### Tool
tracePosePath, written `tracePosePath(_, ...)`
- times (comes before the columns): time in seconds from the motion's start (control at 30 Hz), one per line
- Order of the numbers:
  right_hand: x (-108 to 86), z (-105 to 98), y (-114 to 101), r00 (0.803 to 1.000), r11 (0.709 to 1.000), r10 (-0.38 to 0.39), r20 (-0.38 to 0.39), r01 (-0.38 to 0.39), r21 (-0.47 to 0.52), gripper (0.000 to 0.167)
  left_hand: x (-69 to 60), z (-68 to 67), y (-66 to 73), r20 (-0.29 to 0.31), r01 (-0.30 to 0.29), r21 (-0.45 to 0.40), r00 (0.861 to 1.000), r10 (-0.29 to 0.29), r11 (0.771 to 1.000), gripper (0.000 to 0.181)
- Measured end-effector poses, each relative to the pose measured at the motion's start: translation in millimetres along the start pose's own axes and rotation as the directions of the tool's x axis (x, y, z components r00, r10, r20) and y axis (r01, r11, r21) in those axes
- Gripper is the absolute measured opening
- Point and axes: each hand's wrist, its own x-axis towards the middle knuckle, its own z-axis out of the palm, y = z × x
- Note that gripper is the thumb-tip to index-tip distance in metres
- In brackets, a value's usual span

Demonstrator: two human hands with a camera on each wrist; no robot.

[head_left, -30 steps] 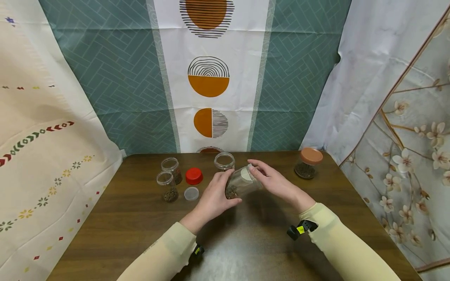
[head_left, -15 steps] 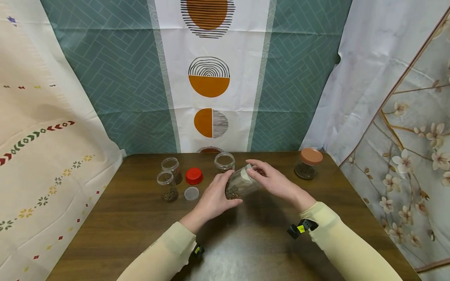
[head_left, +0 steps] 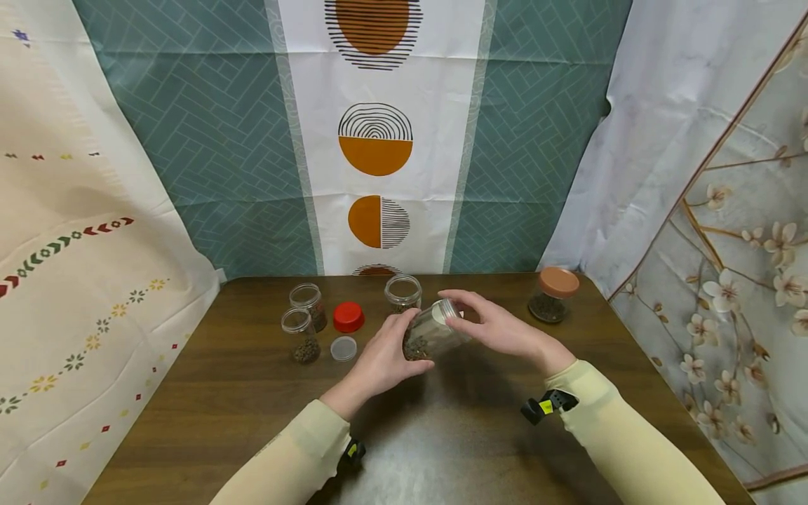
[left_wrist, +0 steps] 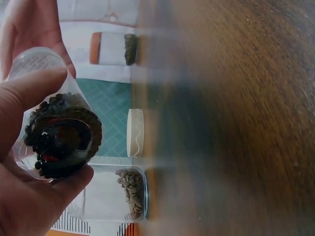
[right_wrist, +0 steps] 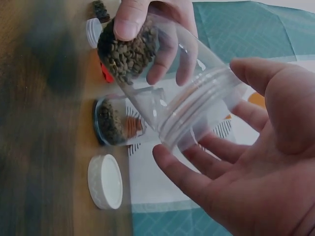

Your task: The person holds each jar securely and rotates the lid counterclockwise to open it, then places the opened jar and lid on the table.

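A clear jar (head_left: 434, 333) with a threaded neck hangs tilted above the table, its base toward the left and its mouth toward the right. My left hand (head_left: 386, 351) grips the jar around its lower part. Brown bean-like pieces (right_wrist: 130, 54) have gathered near the base. At the neck, my right hand (head_left: 499, 326) holds the rim, thumb on one side and fingertips on the other in the right wrist view. Behind the jar a white lid (right_wrist: 106, 182) stands on the table. The mouth is partly hidden by the right fingers in the head view.
Behind the left hand stands an open jar (head_left: 402, 291) with similar pieces. Further left are two small open jars, a front one (head_left: 301, 340) and a back one (head_left: 309, 303), a red lid (head_left: 348, 317) and a clear lid (head_left: 344, 348). An orange-lidded jar (head_left: 552, 294) stands at the back right.
My right hand has shifted slightly around the jar's neck, showing more of the threaded rim. The left hand keeps its grip, and the jar stays about where it was.
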Motion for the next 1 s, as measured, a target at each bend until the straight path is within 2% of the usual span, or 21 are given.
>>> tracePosePath(0.47, 0.7, -7.2, 8.2, 0.992, 0.987, -0.092, 0.083, 0.08, 0.139, 0.068, -0.6, -1.4, -1.8, 0.008, -0.011, 0.003, 1.0, 0.011, 1.0, 0.094)
tracePosePath(1.0, 3.8, -8.3, 9.1, 0.989, 0.981, -0.12, 0.089, 0.105, 0.161, 0.075, -0.6, -0.7, -3.4, -0.007, -0.011, -0.001, 1.0, 0.011, 1.0, 0.093)
